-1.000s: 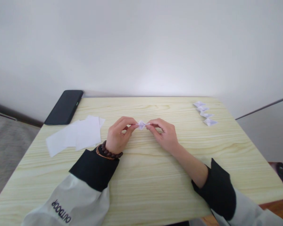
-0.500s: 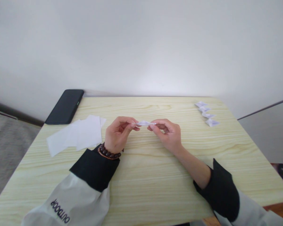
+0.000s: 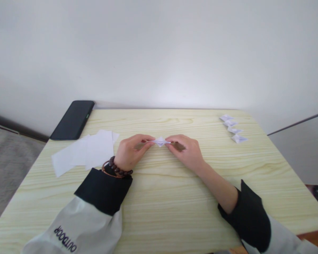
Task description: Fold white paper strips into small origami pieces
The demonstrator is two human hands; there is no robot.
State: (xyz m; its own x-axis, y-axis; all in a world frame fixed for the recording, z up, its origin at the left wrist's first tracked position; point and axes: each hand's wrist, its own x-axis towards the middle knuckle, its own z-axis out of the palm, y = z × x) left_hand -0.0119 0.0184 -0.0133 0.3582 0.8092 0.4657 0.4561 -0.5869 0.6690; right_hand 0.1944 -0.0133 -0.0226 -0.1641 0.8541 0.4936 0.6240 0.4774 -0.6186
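Observation:
A small white folded paper boat (image 3: 160, 141) is stretched between my two hands over the middle of the table. My left hand (image 3: 131, 150), with a beaded bracelet at the wrist, pinches its left tip between thumb and fingers. On the other side, my right hand (image 3: 187, 150) pinches the right tip the same way. The boat's middle stands up in a small peak and bulges toward me. Its two ends are partly hidden by my fingertips.
Several finished paper boats (image 3: 237, 138) sit in a row at the back right of the wooden table (image 3: 169, 211). Loose white paper sheets (image 3: 99, 150) overlap at the left. A dark phone (image 3: 72, 120) lies at the back left corner. A pale wall (image 3: 159, 53) rises behind.
Both hands have come down slightly and moved a little closer together. The boat's middle has opened from a flat strip into a wider, peaked shape. The other paper items stay put.

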